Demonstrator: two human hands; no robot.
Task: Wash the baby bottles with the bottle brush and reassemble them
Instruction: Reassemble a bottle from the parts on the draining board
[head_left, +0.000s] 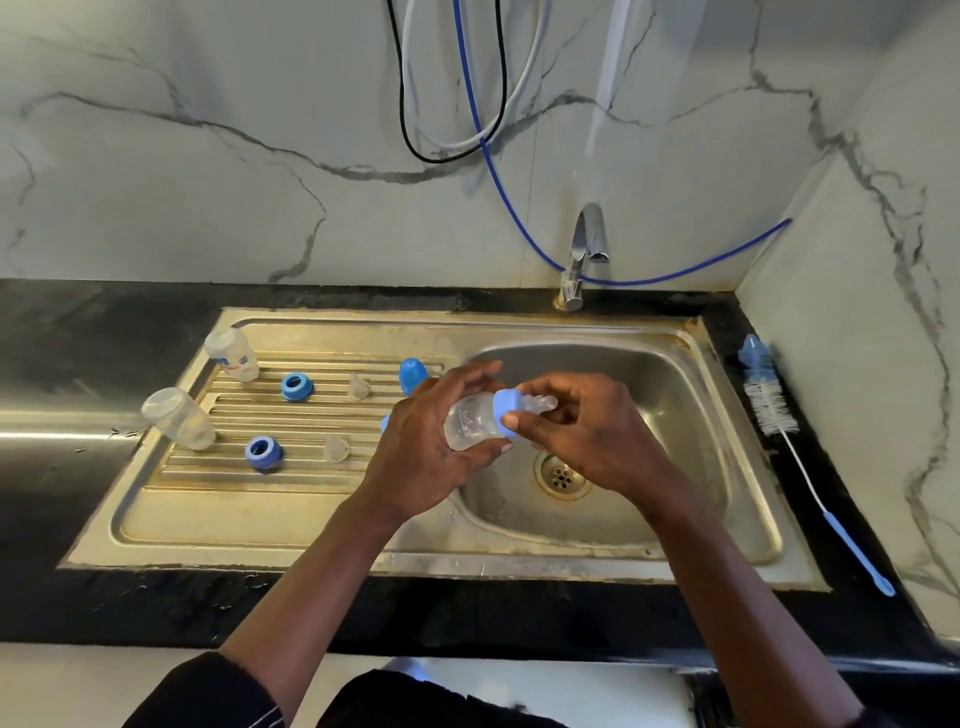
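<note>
Over the sink's (691, 441) basin, the left hand (421, 457) gripped a clear bottle (467, 423) while the right hand (587, 441) pinched its blue ring (506, 408), apparently screwing it on. Next, the blue cap (412, 375) beside the basin's left rim probably needed fetching.

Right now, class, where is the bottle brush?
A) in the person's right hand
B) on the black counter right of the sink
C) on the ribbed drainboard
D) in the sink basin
B: the bottle brush lies flat on the black counter, to the right of the sink.
</note>
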